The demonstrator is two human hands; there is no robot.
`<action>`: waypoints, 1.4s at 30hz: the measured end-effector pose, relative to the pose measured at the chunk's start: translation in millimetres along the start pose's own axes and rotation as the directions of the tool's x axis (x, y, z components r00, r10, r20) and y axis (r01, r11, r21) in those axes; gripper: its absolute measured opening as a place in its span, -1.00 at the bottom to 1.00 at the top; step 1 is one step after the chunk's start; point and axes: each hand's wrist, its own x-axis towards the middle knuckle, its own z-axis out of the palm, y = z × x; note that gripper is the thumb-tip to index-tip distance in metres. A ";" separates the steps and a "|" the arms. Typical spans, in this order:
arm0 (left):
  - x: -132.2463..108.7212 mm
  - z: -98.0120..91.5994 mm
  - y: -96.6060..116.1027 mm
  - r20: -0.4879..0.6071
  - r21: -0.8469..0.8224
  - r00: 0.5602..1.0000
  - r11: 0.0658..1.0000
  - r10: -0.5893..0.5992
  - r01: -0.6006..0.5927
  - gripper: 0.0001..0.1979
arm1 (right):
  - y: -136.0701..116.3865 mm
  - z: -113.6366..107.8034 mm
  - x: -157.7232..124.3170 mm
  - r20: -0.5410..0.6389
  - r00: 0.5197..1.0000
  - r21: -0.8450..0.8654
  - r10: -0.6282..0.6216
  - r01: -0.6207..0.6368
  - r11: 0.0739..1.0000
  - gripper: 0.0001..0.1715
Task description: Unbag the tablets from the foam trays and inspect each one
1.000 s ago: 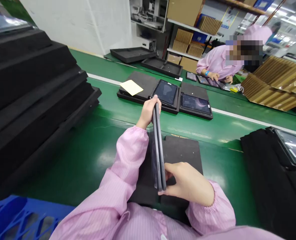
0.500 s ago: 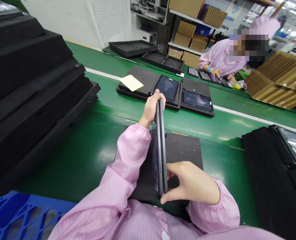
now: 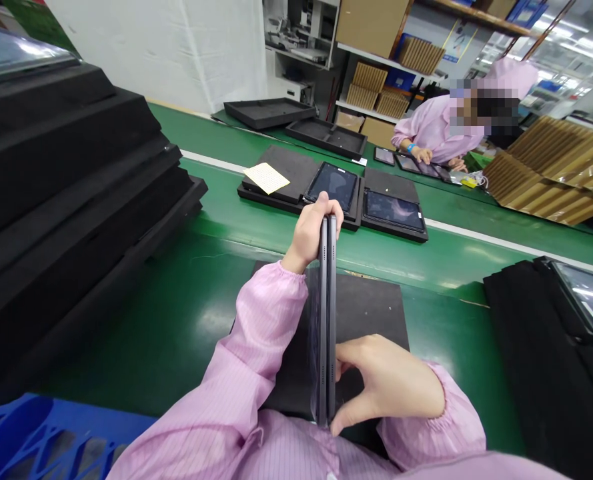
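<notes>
Two tablets (image 3: 327,320) stand on edge, pressed face to face, with their thin grey sides and speaker holes turned up towards me. My left hand (image 3: 308,233) is closed around their far end, thumb on top. At the near end, my right hand (image 3: 389,377) holds the right-hand tablet, its thumb at the near corner and its fingers against the outer face, partly hidden. Clear film shows along the left face. Beneath them lies a black foam tray (image 3: 371,310) on the green bench.
Tall stacks of black foam trays stand at the left (image 3: 66,200) and right (image 3: 531,347). Ahead, foam trays carry tablets (image 3: 395,208) and a yellow sticker sheet (image 3: 267,178). A blue crate (image 3: 76,427) is at lower left. A co-worker (image 3: 436,123) handles tablets beyond, beside cardboard dividers (image 3: 551,173).
The pair of tablets has come slightly nearer to me and stands more upright, both hands moving along with it. The camera view has tilted a little.
</notes>
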 end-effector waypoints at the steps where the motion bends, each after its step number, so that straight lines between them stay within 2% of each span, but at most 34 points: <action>1: -1.0 0.8 1.9 0.006 -0.002 1.000 1.000 -0.004 0.004 -0.25 | 1.5 1.5 0.2 -0.010 1.000 0.004 -0.016 0.016 1.000 -0.43; 5: -6.8 4.3 10.3 0.047 -0.022 0.999 1.000 -0.015 0.017 -0.24 | 5.8 5.9 0.7 -0.031 0.997 0.024 -0.074 0.075 0.997 -0.42; 9: -12.8 7.9 16.3 0.090 -0.047 0.996 0.999 -0.016 0.021 -0.25 | 2.4 0.8 -3.1 -0.029 0.996 0.073 -0.084 0.086 0.994 -0.44; 12: -13.5 8.4 16.6 0.083 -0.037 0.996 0.999 -0.015 0.018 -0.24 | 0.9 -7.3 -4.0 -0.057 0.996 0.170 -0.068 0.077 0.982 -0.47; 14: -11.9 6.3 14.7 0.070 -0.031 0.997 0.999 -0.018 0.020 -0.24 | 6.3 -8.6 1.0 -0.125 0.992 0.273 -0.028 0.062 0.960 -0.53; 15: -10.6 4.6 13.4 0.060 -0.037 0.998 0.999 -0.021 0.024 -0.24 | 11.5 -6.5 5.7 -0.208 0.978 0.337 0.023 0.049 0.940 -0.57; 16: -9.0 2.4 12.1 0.050 -0.050 0.998 0.998 -0.028 0.030 -0.23 | 18.0 -2.2 11.6 -0.319 0.942 0.423 0.108 0.039 0.905 -0.60; 17: -7.1 0.1 10.8 0.039 -0.074 0.999 0.997 -0.037 0.040 -0.23 | 25.2 4.2 18.3 -0.430 0.877 0.517 0.215 0.044 0.855 -0.60; 18: -5.0 -2.1 9.6 0.028 -0.109 0.999 0.993 -0.045 0.048 -0.22 | 32.4 12.6 25.5 -0.516 0.791 0.607 0.330 0.065 0.792 -0.57; 19: -2.7 -4.0 8.7 0.016 -0.155 0.999 0.987 -0.051 0.053 -0.21 | 38.8 22.2 32.4 -0.552 0.716 0.689 0.428 0.103 0.717 -0.51; 20: -0.2 -5.3 7.9 0.003 -0.208 0.999 0.977 -0.050 0.050 -0.20 | 43.7 32.6 38.5 -0.555 0.682 0.734 0.477 0.131 0.666 -0.45; 21: 2.1 -5.9 7.2 -0.011 -0.263 0.999 0.964 -0.044 0.039 -0.18 | 47.0 43.1 43.5 -0.545 0.673 0.765 0.500 0.154 0.626 -0.40; 23: 4.8 -5.2 5.9 -0.055 -0.366 0.998 0.931 -0.020 -0.002 -0.16 | 48.2 62.2 48.7 -0.526 0.687 0.791 0.501 0.179 0.585 -0.32; 26: -3.6 -5.2 3.3 -0.127 -0.445 0.991 0.895 -0.035 -0.025 -0.19 | 43.5 82.9 46.6 -0.516 0.673 0.823 0.531 0.218 0.524 -0.22; 27: -11.6 -7.7 2.3 -0.140 -0.436 0.988 0.900 -0.067 0.000 -0.25 | 42.4 87.3 44.7 -0.513 0.661 0.832 0.547 0.227 0.506 -0.20; 29: -36.1 -19.0 0.5 -0.106 -0.356 0.977 0.925 -0.183 0.134 -0.47 | 43.0 92.0 41.8 -0.514 0.627 0.843 0.585 0.244 0.480 -0.17; 30: -51.8 -27.6 -0.3 -0.045 -0.290 0.964 0.927 -0.263 0.239 -0.48 | 45.0 92.2 41.4 -0.519 0.603 0.844 0.606 0.251 0.474 -0.17; 31: -68.6 -37.3 -1.0 0.084 -0.218 0.921 0.895 -0.381 0.390 -0.39 | 47.9 91.1 41.7 -0.527 0.573 0.843 0.627 0.259 0.472 -0.17; 32: -85.7 -47.4 -1.8 0.224 -0.138 0.826 0.822 -0.518 0.553 -0.33 | 51.4 88.9 42.6 -0.538 0.540 0.838 0.647 0.265 0.477 -0.18; 33: -102.1 -56.7 -3.0 0.352 -0.034 0.685 0.723 -0.638 0.690 -0.31 | 55.0 85.6 43.9 -0.552 0.504 0.831 0.664 0.269 0.487 -0.19; 34: -116.9 -64.6 -4.7 0.414 0.066 0.575 0.653 -0.706 0.754 -0.33 | 58.3 81.8 45.4 -0.569 0.468 0.821 0.676 0.271 0.503 -0.20; 35: -129.5 -70.4 -7.0 0.397 0.110 0.565 0.649 -0.723 0.753 -0.30 | 61.0 77.7 46.8 -0.587 0.434 0.808 0.683 0.269 0.524 -0.23; 38: -152.6 -76.0 -16.8 0.259 0.081 0.598 0.634 -0.759 0.769 -0.27 | 62.9 66.5 48.8 -0.654 0.364 0.755 0.664 0.249 0.607 -0.34; 42: -160.2 -75.1 -27.8 0.183 -0.029 0.561 0.566 -0.807 0.824 -0.32 | 57.5 59.4 47.9 -0.754 0.297 0.652 0.586 0.232 0.721 -0.44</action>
